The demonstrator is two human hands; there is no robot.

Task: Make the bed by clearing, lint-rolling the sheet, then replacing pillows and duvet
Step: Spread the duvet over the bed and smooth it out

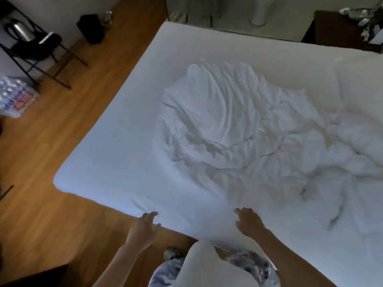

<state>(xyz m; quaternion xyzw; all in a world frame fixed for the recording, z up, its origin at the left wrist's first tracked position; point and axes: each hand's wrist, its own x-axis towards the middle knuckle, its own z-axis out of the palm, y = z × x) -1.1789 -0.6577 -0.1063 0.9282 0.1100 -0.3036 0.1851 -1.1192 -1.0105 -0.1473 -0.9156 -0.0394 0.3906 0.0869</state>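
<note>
A bed with a white fitted sheet (116,158) fills the middle of the view. A crumpled white duvet (238,129) lies bunched on it, spreading toward the right. A white pillow (360,88) lies at the far right of the bed. My left hand (146,226) hovers at the near edge of the mattress, fingers relaxed and holding nothing. My right hand (247,221) reaches over the sheet near the same edge, fingers spread, also holding nothing. A white piece of cloth or pillow (207,266) sits against my body below the hands.
Wooden floor (41,214) lies left of the bed. A black folding chair (35,48) with a metal bottle stands at the far left, a black bin (91,27) beside it, and a pack of water bottles (14,98). A dark nightstand (339,30) stands at the top right.
</note>
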